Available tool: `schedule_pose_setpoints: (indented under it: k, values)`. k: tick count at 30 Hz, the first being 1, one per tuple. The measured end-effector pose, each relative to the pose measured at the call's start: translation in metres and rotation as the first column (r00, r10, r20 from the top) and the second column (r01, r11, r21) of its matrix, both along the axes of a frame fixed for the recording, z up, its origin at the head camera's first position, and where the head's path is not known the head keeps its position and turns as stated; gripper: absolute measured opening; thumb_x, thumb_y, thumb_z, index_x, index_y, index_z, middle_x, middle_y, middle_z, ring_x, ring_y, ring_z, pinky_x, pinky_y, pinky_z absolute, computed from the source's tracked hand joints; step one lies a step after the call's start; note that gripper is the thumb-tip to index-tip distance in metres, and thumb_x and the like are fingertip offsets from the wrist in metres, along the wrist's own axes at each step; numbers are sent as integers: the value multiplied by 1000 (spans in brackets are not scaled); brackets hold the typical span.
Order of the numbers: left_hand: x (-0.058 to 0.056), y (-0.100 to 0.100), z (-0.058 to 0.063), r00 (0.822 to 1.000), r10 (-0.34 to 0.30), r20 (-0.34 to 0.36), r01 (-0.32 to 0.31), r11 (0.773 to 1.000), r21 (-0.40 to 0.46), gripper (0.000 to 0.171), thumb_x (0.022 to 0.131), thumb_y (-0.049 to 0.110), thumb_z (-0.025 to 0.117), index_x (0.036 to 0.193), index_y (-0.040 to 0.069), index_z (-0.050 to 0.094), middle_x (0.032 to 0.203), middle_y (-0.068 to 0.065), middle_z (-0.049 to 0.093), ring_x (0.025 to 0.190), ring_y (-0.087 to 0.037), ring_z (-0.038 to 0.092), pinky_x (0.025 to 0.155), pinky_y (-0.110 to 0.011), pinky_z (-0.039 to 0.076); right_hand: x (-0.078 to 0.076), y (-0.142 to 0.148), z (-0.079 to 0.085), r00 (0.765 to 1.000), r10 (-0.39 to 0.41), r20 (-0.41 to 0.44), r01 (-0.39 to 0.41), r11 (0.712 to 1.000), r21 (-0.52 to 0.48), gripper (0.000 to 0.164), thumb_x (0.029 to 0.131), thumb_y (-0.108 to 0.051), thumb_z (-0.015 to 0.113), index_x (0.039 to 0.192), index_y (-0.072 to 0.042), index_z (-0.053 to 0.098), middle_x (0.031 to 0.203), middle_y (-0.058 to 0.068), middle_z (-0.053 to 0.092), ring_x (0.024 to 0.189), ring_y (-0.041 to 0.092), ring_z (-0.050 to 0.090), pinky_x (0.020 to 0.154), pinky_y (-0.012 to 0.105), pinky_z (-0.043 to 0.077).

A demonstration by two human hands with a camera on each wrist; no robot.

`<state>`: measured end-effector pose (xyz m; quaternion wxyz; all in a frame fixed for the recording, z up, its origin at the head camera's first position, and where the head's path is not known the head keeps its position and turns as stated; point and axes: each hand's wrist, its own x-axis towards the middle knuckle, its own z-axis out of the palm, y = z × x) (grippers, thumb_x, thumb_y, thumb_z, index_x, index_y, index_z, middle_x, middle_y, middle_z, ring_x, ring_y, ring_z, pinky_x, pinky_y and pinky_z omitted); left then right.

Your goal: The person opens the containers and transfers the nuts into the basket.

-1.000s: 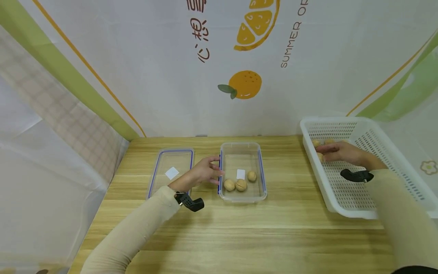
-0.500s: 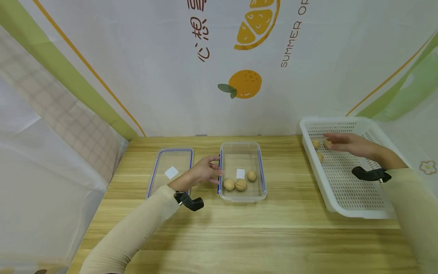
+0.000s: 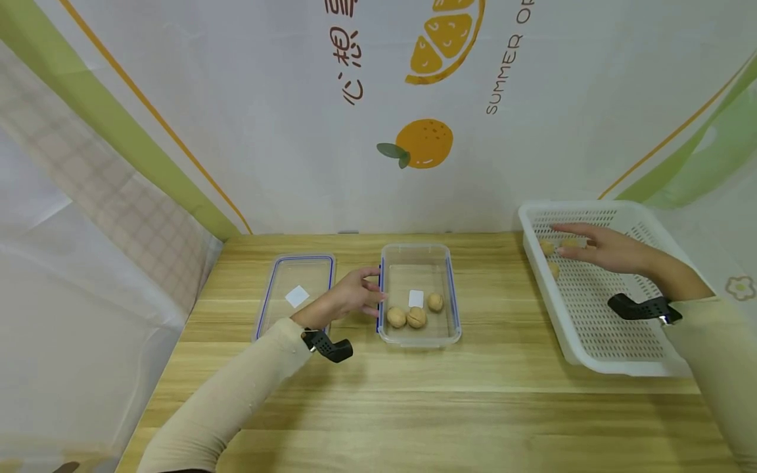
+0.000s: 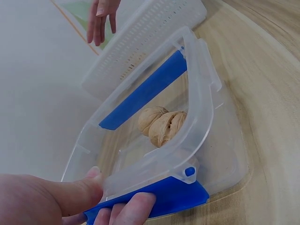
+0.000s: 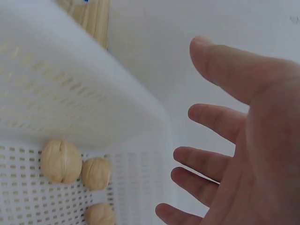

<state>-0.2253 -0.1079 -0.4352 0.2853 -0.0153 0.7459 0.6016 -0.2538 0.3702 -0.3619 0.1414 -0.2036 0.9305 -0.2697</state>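
Observation:
My left hand (image 3: 353,293) is at the left side of a clear plastic food container (image 3: 451,338). In the left wrist view its thumb lies at the rim, and its fingers (image 4: 136,208) curl against the blue locking flap (image 4: 176,196). Three walnuts (image 3: 416,318) sit in the near half of that container, close to a small white label (image 3: 416,299). My right hand (image 3: 615,248) hovers over the far part of a white slotted basket (image 3: 556,315), fingers spread and holding nothing. Below it, several walnuts (image 5: 61,161) rest at the basket's far left corner.
The container's clear lid (image 3: 296,266), with a blue seal and a white label, lies flat on the wooden table (image 3: 414,420), left of the container. A white printed curtain (image 3: 284,131) hangs behind the table's far edge.
My right hand has lifted from the walnuts in the basket and drawn back to the right, its fingers now more spread. The left hand and the container have stayed put.

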Motion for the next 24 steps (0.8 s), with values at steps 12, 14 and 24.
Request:
schedule_pose_setpoints:
  k: [12, 14, 24]
  values:
    - [-1, 0, -2, 1000, 2, -5, -2, 1000, -9, 70, 97, -8, 64, 157, 0, 30, 122, -22, 50, 95, -25, 64, 80, -38, 66, 10, -35, 13, 996, 88, -31, -89, 995, -40, 63, 101, -22, 66, 156, -4, 39, 160, 24, 32, 143, 51, 31, 107, 76, 34]
    - [-1, 0, -2, 1000, 3, -1, -3, 1000, -11, 70, 96, -8, 64, 157, 0, 31, 122, -22, 50, 94, -25, 63, 79, -37, 66, 9, -41, 14, 992, 116, -42, -117, 993, -27, 64, 101, -23, 67, 155, -3, 40, 159, 25, 34, 144, 50, 31, 109, 74, 34]
    - [-1, 0, 0, 1000, -2, -4, 2, 1000, -22, 69, 97, -7, 64, 157, 0, 30, 119, -20, 50, 94, -24, 64, 78, -36, 66, 5, -73, 20, 976, 210, -65, -210, 978, 0, 63, 100, -29, 69, 153, -6, 44, 156, 19, 41, 144, 45, 33, 113, 69, 34]
